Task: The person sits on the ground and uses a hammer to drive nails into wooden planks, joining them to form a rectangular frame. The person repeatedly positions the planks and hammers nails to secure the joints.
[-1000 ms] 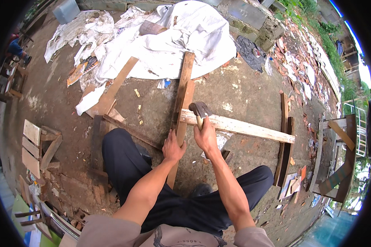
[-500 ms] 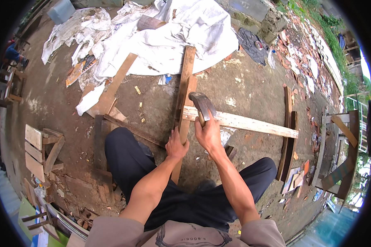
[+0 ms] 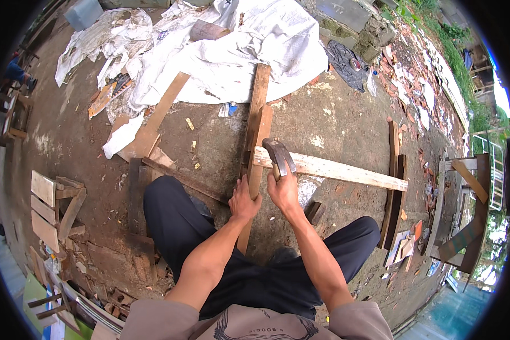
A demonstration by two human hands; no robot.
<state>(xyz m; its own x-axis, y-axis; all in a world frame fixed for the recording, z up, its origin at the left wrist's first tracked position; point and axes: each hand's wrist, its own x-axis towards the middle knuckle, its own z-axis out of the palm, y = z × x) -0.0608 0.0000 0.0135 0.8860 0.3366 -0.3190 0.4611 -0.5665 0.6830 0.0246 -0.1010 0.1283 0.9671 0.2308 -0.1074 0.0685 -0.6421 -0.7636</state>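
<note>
Person's squatting near the bottom of the frame, dark trousers, both forearms reaching up toward the middle. Left hand (image 3: 243, 199) is pressed onto the long dark plank (image 3: 256, 130), fingers curled over its edge, pinning it down. Right hand (image 3: 285, 191) is clenched around a hammer (image 3: 278, 156), its metal head sitting just above the pale board (image 3: 334, 169) that crosses the plank and runs off to the right. Further up there's a crumpled white tarp (image 3: 232, 51) across the top, and scrap wood pieces (image 3: 54, 204) over at the left edge.
</note>
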